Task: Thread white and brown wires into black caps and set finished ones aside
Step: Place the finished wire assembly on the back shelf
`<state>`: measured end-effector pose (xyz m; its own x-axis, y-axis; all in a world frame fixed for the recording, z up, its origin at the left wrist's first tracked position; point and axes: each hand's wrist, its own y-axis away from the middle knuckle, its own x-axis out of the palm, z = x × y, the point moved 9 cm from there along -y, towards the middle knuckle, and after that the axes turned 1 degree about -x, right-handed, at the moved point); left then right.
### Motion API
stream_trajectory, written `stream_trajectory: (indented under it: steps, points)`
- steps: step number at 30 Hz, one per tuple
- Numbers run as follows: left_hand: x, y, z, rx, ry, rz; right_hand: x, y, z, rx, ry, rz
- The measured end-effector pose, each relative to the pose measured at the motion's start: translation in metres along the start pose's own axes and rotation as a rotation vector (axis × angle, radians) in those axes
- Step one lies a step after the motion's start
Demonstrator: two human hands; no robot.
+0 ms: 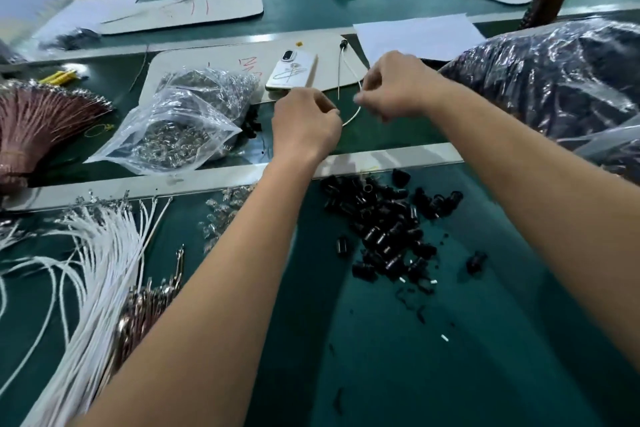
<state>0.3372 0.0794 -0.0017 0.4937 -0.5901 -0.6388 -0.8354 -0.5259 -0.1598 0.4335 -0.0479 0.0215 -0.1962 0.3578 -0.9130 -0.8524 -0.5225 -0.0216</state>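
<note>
Head view | my left hand and right hand both pinch one white wire, which bows between them, long axis left to right | black caps lie on the tabletop nearer me, below my right hand (closer one) | whether a cap is already on the wire: cannot tell.

A green bench carries loose black caps, white wires and bagged metal parts.
</note>
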Motion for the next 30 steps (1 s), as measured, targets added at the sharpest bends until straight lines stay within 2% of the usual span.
stream_trajectory:
  steps: [2, 4, 8, 15, 17, 20, 23, 28, 30]
  points:
    - [-0.010, 0.025, 0.006, -0.024, -0.009, -0.006, 0.009, 0.049, 0.014, -0.077, 0.046, 0.201]
    - [-0.018, 0.051, 0.008, -0.037, 0.035, -0.042, 0.016, 0.081, 0.024, -0.134, 0.113, 0.247]
    - [-0.028, 0.099, 0.014, -0.098, 0.180, -0.122, 0.034, 0.107, 0.032, -0.185, 0.267, 0.167]
    - [-0.028, 0.141, 0.017, -0.150, 0.300, -0.065, 0.019, 0.134, 0.035, -0.251, 0.151, -0.086]
    - [-0.029, 0.147, 0.020, -0.205, 0.462, 0.007, 0.010, 0.148, 0.048, -0.293, -0.001, -0.161]
    - [-0.039, 0.159, 0.026, -0.288, 0.883, 0.058, 0.011, 0.171, 0.076, -0.291, -0.204, -0.219]
    - [-0.076, 0.163, 0.052, -0.306, 0.868, -0.071, 0.030, 0.186, 0.108, -0.247, -0.271, -0.150]
    - [-0.157, 0.171, 0.115, -0.344, 0.587, -0.457, 0.123, 0.232, 0.184, -0.255, -0.053, 0.256]
    - [-0.172, 0.176, 0.128, -0.332, 0.586, -0.517, 0.142, 0.243, 0.204, -0.249, -0.039, 0.265]
